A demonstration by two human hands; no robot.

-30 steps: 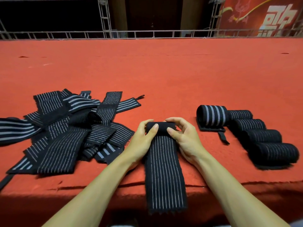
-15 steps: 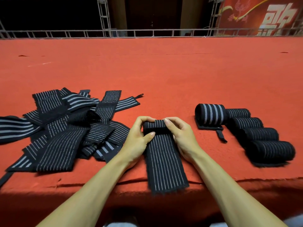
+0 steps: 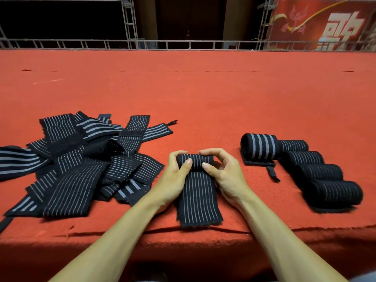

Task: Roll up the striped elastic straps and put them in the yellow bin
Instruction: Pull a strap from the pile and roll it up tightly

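Note:
A black strap with thin grey stripes lies in front of me on the red carpet, its far end wound into a small roll. My left hand grips the roll's left end, thumb on top. My right hand grips the right end with curled fingers. The loose tail reaches the carpet's front edge. A heap of unrolled striped straps lies to the left. Several finished rolls sit in a row on the right. No yellow bin is in view.
The red carpeted platform stretches far ahead. A metal truss rail runs along its back edge, with a red banner behind at the right. The platform's front edge drops off just under my forearms.
The roll has grown thicker and the strap's loose tail has been drawn up from over the front edge onto the carpet. Both hands stay on the roll's ends.

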